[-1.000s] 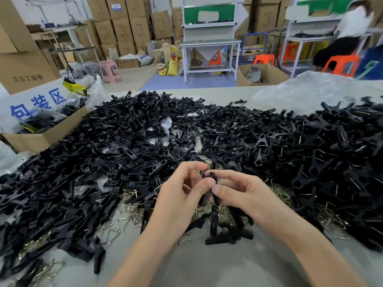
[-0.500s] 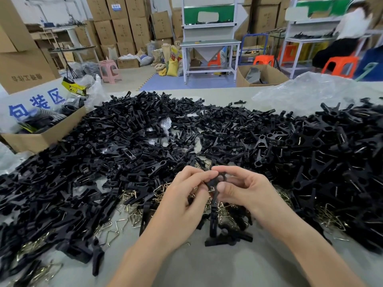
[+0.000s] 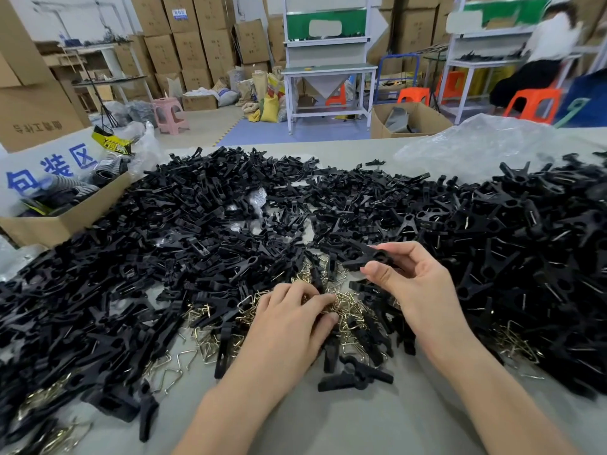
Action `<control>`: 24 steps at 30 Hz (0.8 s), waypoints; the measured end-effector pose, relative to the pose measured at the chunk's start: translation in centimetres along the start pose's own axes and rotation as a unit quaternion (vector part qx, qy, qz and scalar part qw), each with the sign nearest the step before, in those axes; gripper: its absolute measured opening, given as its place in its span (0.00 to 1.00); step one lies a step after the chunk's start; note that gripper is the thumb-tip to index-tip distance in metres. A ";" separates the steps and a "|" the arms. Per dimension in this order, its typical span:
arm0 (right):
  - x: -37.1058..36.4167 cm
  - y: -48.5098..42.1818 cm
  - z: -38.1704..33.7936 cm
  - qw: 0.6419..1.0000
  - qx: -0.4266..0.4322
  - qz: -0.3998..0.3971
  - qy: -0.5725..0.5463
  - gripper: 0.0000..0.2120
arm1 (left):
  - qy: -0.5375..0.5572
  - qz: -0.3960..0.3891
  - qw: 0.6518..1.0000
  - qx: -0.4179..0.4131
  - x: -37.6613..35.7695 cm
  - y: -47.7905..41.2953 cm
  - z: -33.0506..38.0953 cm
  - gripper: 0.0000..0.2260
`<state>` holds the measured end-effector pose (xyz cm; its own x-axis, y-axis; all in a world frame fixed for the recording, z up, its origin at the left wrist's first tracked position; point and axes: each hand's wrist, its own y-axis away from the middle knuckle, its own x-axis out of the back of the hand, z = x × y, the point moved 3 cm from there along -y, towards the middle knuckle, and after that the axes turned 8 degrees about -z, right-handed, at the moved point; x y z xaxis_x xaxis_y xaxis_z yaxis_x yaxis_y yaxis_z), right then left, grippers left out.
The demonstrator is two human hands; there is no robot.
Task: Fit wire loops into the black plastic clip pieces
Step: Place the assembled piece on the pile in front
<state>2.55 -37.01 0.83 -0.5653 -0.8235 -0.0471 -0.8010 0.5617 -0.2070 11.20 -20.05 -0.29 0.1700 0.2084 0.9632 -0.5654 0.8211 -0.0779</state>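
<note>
black forked plastic clip piece (image 3: 368, 257) pinched in right hand (image 3: 417, 290), left hand (image 3: 289, 323) curled onto tangled brass-coloured wire loops (image 3: 351, 310) just beside it, hold unclear

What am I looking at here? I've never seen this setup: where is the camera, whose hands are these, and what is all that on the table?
There is no machine here: these are a person's two bare hands, seen from one wide-angle camera worn on the head, looking forward and down. The grey table is covered with a big heap of black plastic clip pieces. Near the middle lies a smaller pile of brass-coloured wire loops. The right hand holds one black clip piece up between thumb and fingers. The left hand rests palm down on the wire loops, fingers curled into them; whether it has already pinched one I cannot tell. At the left edge stands an open cardboard box, and at the far right lies a clear plastic bag.
</note>
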 end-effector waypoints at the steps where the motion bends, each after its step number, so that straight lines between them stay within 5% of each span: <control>1: 0.0 0.0 0.1 1.000 -0.001 0.003 0.006 0.13 | -0.002 -0.004 1.000 0.008 -0.1 -0.3 -0.1 0.21; 12: -0.2 0.1 0.2 0.999 -0.006 -0.008 0.038 0.13 | 0.085 0.112 0.990 0.013 0.9 0.0 0.1 0.11; 17: -0.7 0.2 -0.5 0.997 -0.001 -0.065 0.030 0.12 | 0.377 0.138 0.915 0.044 1.9 0.2 -0.3 0.09; 24: -1.1 0.6 -1.4 0.991 -0.001 -0.129 -0.028 0.14 | 0.501 0.125 0.855 0.038 2.6 0.1 -0.2 0.09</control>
<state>2.41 -35.65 2.14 -0.3302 -0.9428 -0.0461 -0.9178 0.3321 -0.2178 11.76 -19.35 2.12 0.6211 0.7549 0.2107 -0.7300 0.6551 -0.1951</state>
